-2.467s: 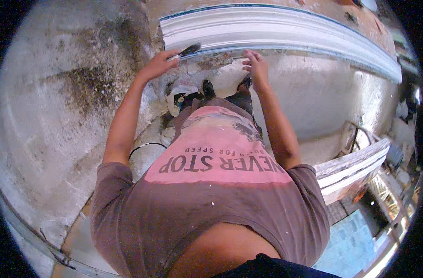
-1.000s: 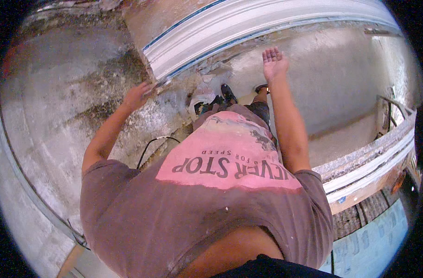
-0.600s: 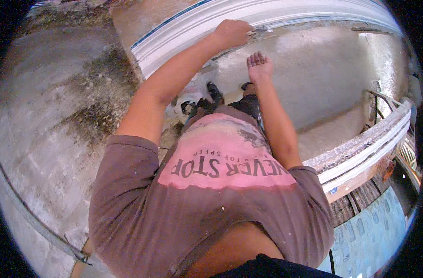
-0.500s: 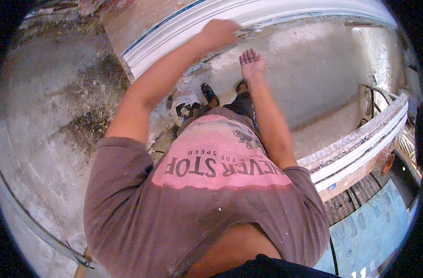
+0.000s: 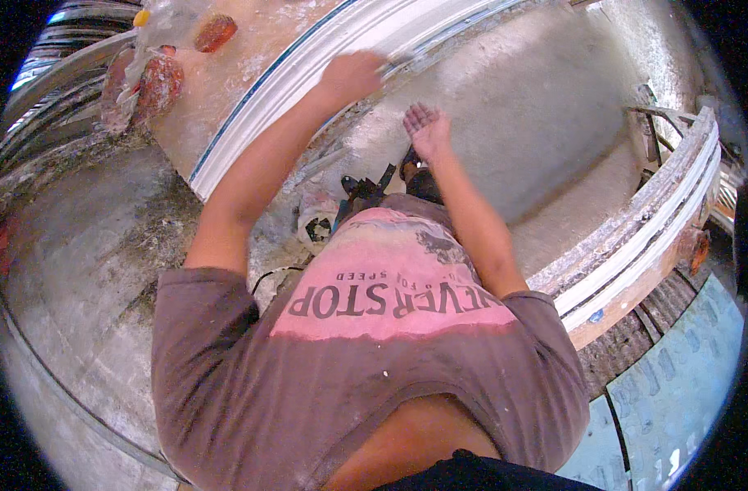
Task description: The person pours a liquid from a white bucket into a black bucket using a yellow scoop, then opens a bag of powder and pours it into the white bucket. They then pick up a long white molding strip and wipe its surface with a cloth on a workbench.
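Over the long white ribbed moulding (image 5: 288,102) my left hand (image 5: 353,78) is held out, its fingers curled and blurred. A faint grey smear shows just past its fingertips; what it holds, if anything, I cannot make out. Lower and to the right, my right hand (image 5: 429,131) is open with the palm turned up and the fingers stretched out. Nothing lies in that palm. It hangs in the air near the moulding's inner edge, above the grey floor (image 5: 537,114).
A second white ribbed moulding (image 5: 636,237) runs along the right. Pale blue boards (image 5: 677,376) lie at the lower right. Reddish lumps (image 5: 216,33) sit on a tan surface at the upper left. By my feet are a whitish container (image 5: 316,227) and a dark sandal (image 5: 411,161).
My left hand has shifted left and slightly down along the moulding. My right hand has moved a little left and down, still open. The view has turned, bringing the reddish lumps into sight.
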`<state>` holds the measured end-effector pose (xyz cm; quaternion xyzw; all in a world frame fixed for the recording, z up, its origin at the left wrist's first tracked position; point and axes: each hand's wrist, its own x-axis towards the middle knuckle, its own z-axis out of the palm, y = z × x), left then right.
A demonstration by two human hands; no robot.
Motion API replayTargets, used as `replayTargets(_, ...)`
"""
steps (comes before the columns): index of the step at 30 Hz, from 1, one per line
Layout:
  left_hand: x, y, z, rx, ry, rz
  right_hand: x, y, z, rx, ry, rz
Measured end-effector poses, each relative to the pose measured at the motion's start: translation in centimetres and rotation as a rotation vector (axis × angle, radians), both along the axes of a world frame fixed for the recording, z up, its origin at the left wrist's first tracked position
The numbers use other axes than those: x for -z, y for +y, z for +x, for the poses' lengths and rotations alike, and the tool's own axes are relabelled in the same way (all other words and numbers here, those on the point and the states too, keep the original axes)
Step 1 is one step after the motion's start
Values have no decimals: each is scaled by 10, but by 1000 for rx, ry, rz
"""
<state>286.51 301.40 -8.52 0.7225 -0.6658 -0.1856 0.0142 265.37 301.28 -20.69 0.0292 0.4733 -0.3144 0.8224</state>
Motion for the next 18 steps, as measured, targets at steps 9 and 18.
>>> replayTargets(9,23,80,2,-389,403,79,-12,-101,2,117,-98,-42)
replayTargets(18,-5,-12,-67,-357,448,-105,3,-103,3,212,-190,-55)
